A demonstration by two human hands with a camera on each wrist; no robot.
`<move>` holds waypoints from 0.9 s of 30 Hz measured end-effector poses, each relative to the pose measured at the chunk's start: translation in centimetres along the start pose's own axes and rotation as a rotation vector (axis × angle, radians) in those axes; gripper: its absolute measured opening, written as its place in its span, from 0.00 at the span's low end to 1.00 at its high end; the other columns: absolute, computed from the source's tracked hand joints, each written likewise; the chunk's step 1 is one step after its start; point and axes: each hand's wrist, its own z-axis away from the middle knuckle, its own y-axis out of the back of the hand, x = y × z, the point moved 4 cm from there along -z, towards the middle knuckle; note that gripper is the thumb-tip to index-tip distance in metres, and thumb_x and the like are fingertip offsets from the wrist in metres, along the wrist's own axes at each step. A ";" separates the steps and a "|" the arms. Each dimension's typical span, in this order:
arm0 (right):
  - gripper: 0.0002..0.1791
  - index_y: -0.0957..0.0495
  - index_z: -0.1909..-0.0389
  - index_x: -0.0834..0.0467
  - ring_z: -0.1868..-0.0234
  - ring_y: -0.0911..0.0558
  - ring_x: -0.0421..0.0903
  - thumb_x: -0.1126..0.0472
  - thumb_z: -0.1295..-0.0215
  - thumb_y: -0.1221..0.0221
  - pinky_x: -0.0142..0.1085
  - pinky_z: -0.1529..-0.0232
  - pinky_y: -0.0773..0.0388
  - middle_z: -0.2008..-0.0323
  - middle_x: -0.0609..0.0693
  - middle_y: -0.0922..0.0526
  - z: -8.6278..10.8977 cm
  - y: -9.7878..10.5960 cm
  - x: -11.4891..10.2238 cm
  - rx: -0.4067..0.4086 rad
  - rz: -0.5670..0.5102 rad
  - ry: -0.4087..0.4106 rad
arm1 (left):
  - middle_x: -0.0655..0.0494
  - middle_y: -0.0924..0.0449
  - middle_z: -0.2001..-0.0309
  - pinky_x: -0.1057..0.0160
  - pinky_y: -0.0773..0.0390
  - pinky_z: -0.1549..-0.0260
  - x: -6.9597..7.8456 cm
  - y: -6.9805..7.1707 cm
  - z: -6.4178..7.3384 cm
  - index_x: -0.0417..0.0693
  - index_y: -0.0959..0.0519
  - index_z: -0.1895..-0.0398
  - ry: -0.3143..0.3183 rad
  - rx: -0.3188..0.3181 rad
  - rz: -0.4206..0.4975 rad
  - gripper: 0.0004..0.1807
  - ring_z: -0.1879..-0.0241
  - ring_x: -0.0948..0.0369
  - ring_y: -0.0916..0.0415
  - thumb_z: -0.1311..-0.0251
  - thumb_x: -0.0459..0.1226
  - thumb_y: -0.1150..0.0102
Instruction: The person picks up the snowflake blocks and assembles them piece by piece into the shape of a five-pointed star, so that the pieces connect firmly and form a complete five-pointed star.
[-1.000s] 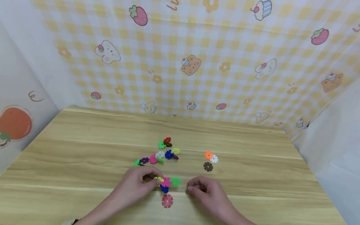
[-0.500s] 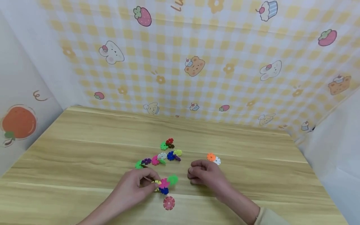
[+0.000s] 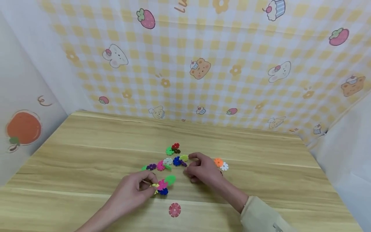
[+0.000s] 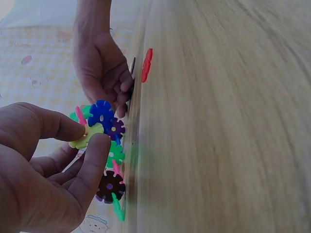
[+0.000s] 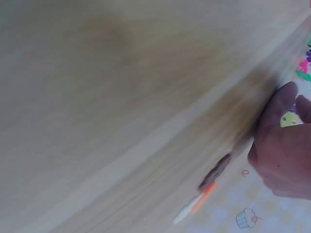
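Note:
My left hand (image 3: 131, 190) pinches a yellow notched disc (image 4: 86, 137) between thumb and fingers, above the table. Joined to that disc are a pink disc (image 3: 162, 184), a blue disc (image 4: 101, 114) and a green disc (image 3: 170, 179). My right hand (image 3: 205, 169) is low over the table, thumb and index finger apart. Its fingertips are beside a joined cluster with a blue disc (image 3: 177, 161), a yellow disc (image 3: 184, 158) and a purple disc (image 3: 183, 163). Nothing shows in its grasp.
Left of that cluster lie linked discs, including a pink disc (image 3: 160, 165) and a purple disc (image 3: 151, 167). Farther back is a red, green and brown group (image 3: 175, 146). An orange disc (image 3: 218, 162) and a white disc (image 3: 224, 166) lie right; a translucent red disc (image 3: 175, 210) lies nearest.
My right hand has moved away from the near side, forward and left to the blue, yellow and purple cluster. My left hand has shifted slightly left with the joined discs.

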 end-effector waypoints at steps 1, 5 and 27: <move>0.31 0.28 0.34 0.63 0.72 0.19 0.43 0.65 0.38 0.32 0.36 0.70 0.15 0.63 0.54 0.17 -0.2 -0.2 -0.2 -0.001 0.007 0.000 | 0.60 0.16 0.64 0.69 0.21 0.68 0.0 0.0 0.1 0.50 0.17 0.65 0.007 0.004 -0.004 0.09 0.68 0.65 0.23 0.47 0.28 0.32; 0.30 0.26 0.35 0.62 0.75 0.21 0.43 0.64 0.38 0.31 0.34 0.73 0.18 0.68 0.52 0.18 -0.6 -0.6 -0.8 0.009 0.028 0.009 | 0.59 0.17 0.65 0.68 0.24 0.71 0.0 0.2 0.3 0.49 0.17 0.65 0.017 0.022 -0.011 0.09 0.70 0.64 0.26 0.48 0.28 0.32; 0.17 0.30 0.52 0.66 0.48 0.18 0.49 0.74 0.44 0.44 0.37 0.50 0.17 0.41 0.65 0.21 4.6 1.6 1.8 0.097 -0.497 0.079 | 0.60 0.18 0.65 0.67 0.24 0.66 1.2 -0.3 -0.1 0.50 0.19 0.65 0.001 0.109 0.059 0.10 0.65 0.62 0.26 0.44 0.25 0.39</move>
